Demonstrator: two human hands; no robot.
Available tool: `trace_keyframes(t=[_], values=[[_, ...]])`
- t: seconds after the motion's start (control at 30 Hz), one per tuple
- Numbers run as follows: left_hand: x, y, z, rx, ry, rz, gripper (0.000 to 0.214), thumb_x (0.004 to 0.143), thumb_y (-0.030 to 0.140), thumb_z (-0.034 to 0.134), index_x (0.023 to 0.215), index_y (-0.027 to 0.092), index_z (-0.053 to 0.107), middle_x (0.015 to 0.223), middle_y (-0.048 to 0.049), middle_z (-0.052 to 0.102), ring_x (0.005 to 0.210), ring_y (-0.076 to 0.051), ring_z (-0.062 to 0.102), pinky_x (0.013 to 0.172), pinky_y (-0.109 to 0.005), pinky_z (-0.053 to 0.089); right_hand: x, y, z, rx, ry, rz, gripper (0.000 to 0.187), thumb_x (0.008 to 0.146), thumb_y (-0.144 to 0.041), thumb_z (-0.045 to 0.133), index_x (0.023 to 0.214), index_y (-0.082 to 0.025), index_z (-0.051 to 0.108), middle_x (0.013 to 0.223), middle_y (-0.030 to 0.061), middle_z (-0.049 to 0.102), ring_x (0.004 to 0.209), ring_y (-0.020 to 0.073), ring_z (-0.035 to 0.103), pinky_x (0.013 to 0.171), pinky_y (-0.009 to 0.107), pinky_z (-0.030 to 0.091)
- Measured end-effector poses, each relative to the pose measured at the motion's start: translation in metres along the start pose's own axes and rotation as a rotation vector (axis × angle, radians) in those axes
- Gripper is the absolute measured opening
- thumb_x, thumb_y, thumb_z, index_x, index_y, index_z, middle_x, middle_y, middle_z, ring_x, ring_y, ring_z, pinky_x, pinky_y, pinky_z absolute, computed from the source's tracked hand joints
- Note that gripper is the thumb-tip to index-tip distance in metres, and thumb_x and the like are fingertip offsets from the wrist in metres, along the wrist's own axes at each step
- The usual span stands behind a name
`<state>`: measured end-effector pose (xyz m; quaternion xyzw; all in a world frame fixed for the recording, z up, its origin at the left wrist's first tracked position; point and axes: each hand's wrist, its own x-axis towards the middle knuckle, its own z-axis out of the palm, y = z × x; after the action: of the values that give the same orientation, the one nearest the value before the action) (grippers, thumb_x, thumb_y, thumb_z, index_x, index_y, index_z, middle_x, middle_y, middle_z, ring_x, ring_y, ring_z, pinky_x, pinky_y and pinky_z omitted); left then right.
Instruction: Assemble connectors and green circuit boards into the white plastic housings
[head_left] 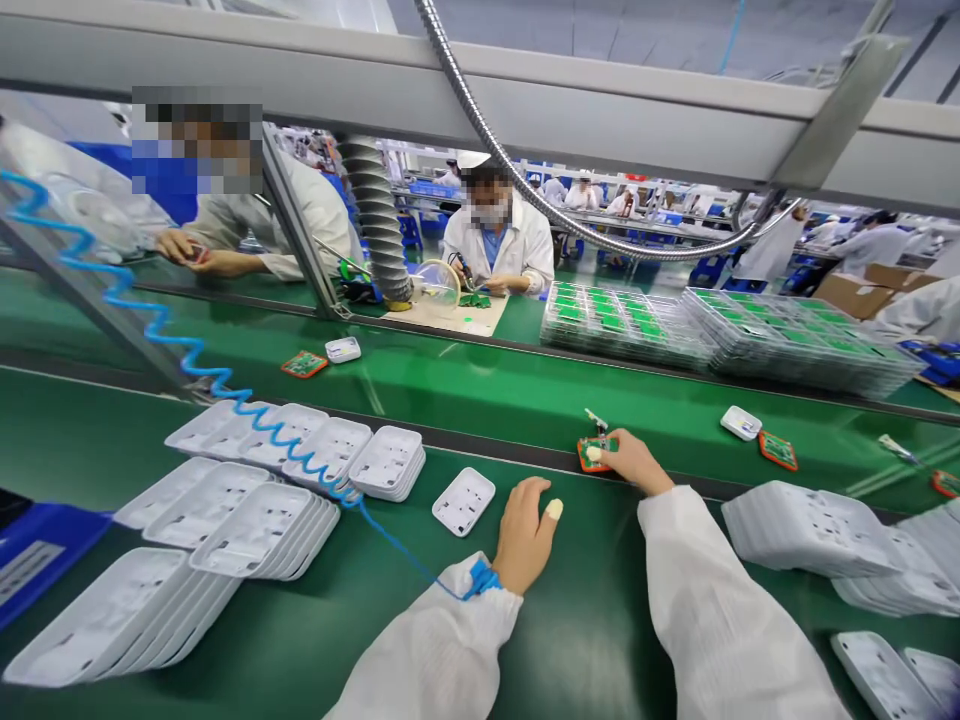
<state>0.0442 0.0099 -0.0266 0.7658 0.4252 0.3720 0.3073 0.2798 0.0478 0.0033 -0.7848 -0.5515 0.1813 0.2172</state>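
My right hand (636,460) pinches an orange-rimmed green circuit board (585,459) at the near edge of the green conveyor belt (480,385). A small white connector piece (596,420) lies just beyond that board; whether it is joined to it I cannot tell. Over the green workbench, my left hand (525,535) is open with its fingers apart, holding nothing. Beside its fingertips, to the left, a single white plastic housing (464,502) lies flat. Pale finger cots cover a digit on each hand. A blue wrist strap (481,578) circles my left wrist.
Stacked white housings stand left (255,525) and right (817,530). A coiled blue cord (161,330) hangs across the left stacks. More boards (778,451) and small white cases (741,423) ride the belt. Trays of green boards (622,315) and co-workers are beyond. A metal beam (300,60) crosses overhead.
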Motion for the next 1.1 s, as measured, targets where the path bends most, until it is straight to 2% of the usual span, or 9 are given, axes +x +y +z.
trace_keyframes(t=[0.17, 0.23, 0.3, 0.43, 0.6, 0.7, 0.83, 0.97, 1.1], values=[[0.002, -0.001, -0.007, 0.075, 0.011, -0.011, 0.018, 0.084, 0.019, 0.037, 0.086, 0.019, 0.055, 0.091, -0.0051, 0.057, 0.09, -0.018, 0.051, 0.083, -0.036, 0.042, -0.108, -0.023, 0.027, 0.005, -0.115, -0.236, 0.037, 0.067, -0.038, 0.066, 0.097, -0.021, 0.052, 0.076, 0.0016, 0.062, 0.066, 0.0168, 0.057, 0.058, 0.025, 0.038], [0.002, -0.001, -0.007, 0.09, -0.001, 0.002, 0.018, 0.083, 0.016, 0.037, 0.079, 0.019, 0.054, 0.086, -0.0038, 0.057, 0.086, -0.017, 0.051, 0.081, -0.034, 0.042, -0.132, -0.028, 0.03, -0.054, -0.102, -0.322, 0.027, 0.071, -0.037, 0.062, 0.092, -0.022, 0.054, 0.072, 0.001, 0.06, 0.064, 0.0164, 0.055, 0.058, 0.026, 0.037], [0.0, -0.002, -0.008, 0.088, 0.004, -0.001, 0.018, 0.082, 0.014, 0.037, 0.078, 0.019, 0.054, 0.084, -0.0035, 0.057, 0.085, -0.017, 0.05, 0.079, -0.033, 0.042, -0.135, -0.033, 0.031, -0.076, -0.03, -0.394, 0.014, 0.079, -0.034, 0.052, 0.086, -0.022, 0.055, 0.073, 0.0018, 0.058, 0.067, 0.0164, 0.053, 0.061, 0.027, 0.037], [-0.005, -0.003, -0.01, 0.075, 0.028, -0.029, 0.017, 0.082, 0.014, 0.038, 0.079, 0.018, 0.053, 0.085, -0.0036, 0.056, 0.085, -0.017, 0.05, 0.078, -0.032, 0.042, -0.103, -0.045, 0.042, -0.127, 0.156, -0.463, 0.014, 0.084, -0.023, 0.042, 0.09, -0.019, 0.054, 0.086, 0.0067, 0.057, 0.081, 0.0186, 0.051, 0.073, 0.03, 0.038], [-0.01, -0.004, -0.016, 0.068, 0.038, -0.036, 0.015, 0.081, 0.014, 0.039, 0.08, 0.018, 0.054, 0.085, -0.0036, 0.056, 0.086, -0.017, 0.05, 0.079, -0.032, 0.041, -0.079, -0.065, 0.057, -0.237, 0.075, -0.493, 0.009, 0.078, -0.016, 0.047, 0.075, -0.019, 0.054, 0.08, 0.0064, 0.055, 0.077, 0.0182, 0.049, 0.072, 0.029, 0.036], [-0.01, -0.004, -0.018, 0.076, 0.025, -0.031, 0.015, 0.081, 0.014, 0.039, 0.08, 0.018, 0.054, 0.085, -0.0033, 0.056, 0.086, -0.016, 0.049, 0.078, -0.031, 0.041, -0.093, -0.061, 0.044, -0.14, 0.072, -0.484, 0.012, 0.08, -0.015, 0.041, 0.076, -0.02, 0.051, 0.073, 0.003, 0.055, 0.07, 0.0158, 0.05, 0.067, 0.027, 0.035], [-0.013, 0.002, -0.016, 0.176, -0.006, -0.022, 0.013, 0.081, 0.015, 0.041, 0.079, 0.019, 0.053, 0.084, -0.0033, 0.055, 0.085, -0.017, 0.048, 0.076, -0.032, 0.039, -0.123, -0.035, 0.024, 0.054, 0.112, -0.365, 0.012, 0.085, -0.024, 0.038, 0.087, -0.021, 0.049, 0.071, -0.0001, 0.056, 0.062, 0.0138, 0.051, 0.061, 0.026, 0.038], [-0.021, 0.016, -0.01, 0.354, -0.049, 0.024, 0.011, 0.083, 0.024, 0.045, 0.074, 0.019, 0.049, 0.08, -0.0041, 0.051, 0.081, -0.02, 0.045, 0.072, -0.035, 0.036, -0.142, -0.007, 0.03, 0.115, 0.09, -0.335, 0.019, 0.083, -0.026, 0.04, 0.097, -0.022, 0.052, 0.086, 0.0033, 0.06, 0.077, 0.0163, 0.056, 0.07, 0.029, 0.043], [-0.029, 0.031, -0.007, 0.388, -0.093, 0.079, 0.012, 0.084, 0.026, 0.045, 0.073, 0.019, 0.047, 0.08, -0.0041, 0.05, 0.081, -0.02, 0.044, 0.072, -0.035, 0.033, -0.149, -0.005, 0.035, 0.113, 0.096, -0.406, 0.017, 0.083, -0.025, 0.039, 0.087, -0.022, 0.055, 0.088, 0.0051, 0.059, 0.083, 0.0182, 0.055, 0.074, 0.032, 0.044]])
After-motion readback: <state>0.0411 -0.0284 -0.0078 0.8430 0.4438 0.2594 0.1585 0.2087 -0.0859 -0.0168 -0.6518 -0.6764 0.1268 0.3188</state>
